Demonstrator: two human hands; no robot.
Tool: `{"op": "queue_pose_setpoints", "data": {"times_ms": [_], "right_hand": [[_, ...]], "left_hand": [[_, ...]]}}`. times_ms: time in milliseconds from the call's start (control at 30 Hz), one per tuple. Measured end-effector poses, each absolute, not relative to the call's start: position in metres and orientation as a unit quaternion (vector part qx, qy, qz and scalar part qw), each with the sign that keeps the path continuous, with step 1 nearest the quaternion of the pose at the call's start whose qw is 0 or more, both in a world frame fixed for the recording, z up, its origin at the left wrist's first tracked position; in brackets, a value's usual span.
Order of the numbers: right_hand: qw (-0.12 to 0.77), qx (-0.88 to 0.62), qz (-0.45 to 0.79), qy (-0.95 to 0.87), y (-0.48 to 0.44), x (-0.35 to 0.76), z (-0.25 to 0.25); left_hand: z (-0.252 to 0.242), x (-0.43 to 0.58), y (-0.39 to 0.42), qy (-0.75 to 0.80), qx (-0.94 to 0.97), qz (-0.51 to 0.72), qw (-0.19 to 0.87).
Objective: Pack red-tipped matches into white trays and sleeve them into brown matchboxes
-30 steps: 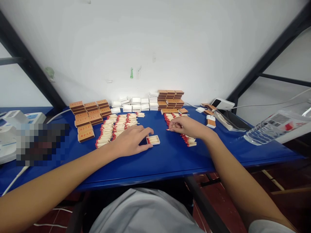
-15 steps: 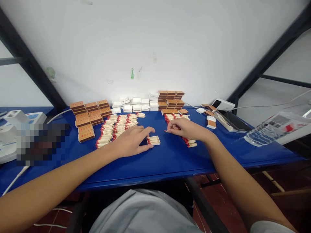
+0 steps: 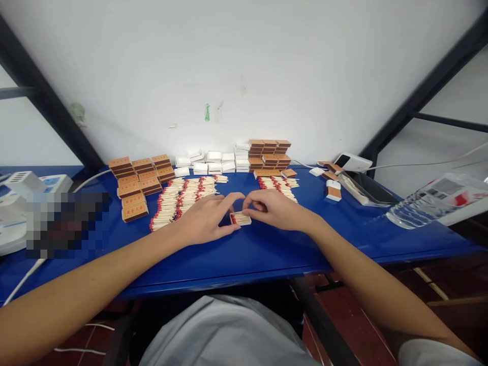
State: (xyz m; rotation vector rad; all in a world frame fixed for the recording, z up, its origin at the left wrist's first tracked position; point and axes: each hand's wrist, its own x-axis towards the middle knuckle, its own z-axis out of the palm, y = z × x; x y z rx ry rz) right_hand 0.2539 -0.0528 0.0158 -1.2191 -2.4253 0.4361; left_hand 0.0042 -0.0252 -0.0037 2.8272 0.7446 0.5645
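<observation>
A small white matchbox tray (image 3: 247, 222) lies on the blue table between my hands, with red-headed matches (image 3: 240, 217) lying lengthwise in it. My left hand (image 3: 206, 216) is curved around its left end, thumb at the front edge and fingers at the back, gripping it. Over the tray's right end my right hand (image 3: 272, 208) is closed in a pinch on a match at the back edge; the fingers mostly hide it. Just behind that hand is a bed of loose matches (image 3: 280, 187), partly covered by it. Wider rows of matches (image 3: 183, 198) spread beyond my left hand.
Orange matchboxes (image 3: 133, 188) are stacked at the left, more matchboxes (image 3: 269, 155) against the wall. White trays (image 3: 213, 161) stand between them. On the right are a plastic bottle (image 3: 427, 198), a black case (image 3: 366, 190) and a white device (image 3: 351, 161). A power strip (image 3: 57, 183) is far left.
My right hand has moved left from the right-hand match bed to the tray, carrying a match between its fingertips. My left hand has stayed around the tray.
</observation>
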Motion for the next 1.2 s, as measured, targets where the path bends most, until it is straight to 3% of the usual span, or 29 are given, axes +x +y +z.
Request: {"op": "queue_pose_setpoints", "data": {"times_ms": [267, 600, 1200], "right_hand": [[0.178, -0.56, 0.073, -0.806, -0.046, 0.308, 0.032], [0.068, -0.594, 0.143, -0.789, -0.04, 0.319, 0.029], [0.101, -0.551, 0.166, -0.812, -0.037, 0.321, 0.023]], "left_hand": [[-0.006, 0.002, -0.021, 0.195, 0.96, 0.192, 0.054], [-0.008, 0.003, -0.021, 0.209, 0.959, 0.186, 0.041], [-0.007, 0.003, -0.024, 0.237, 0.956, 0.171, 0.029]]}}
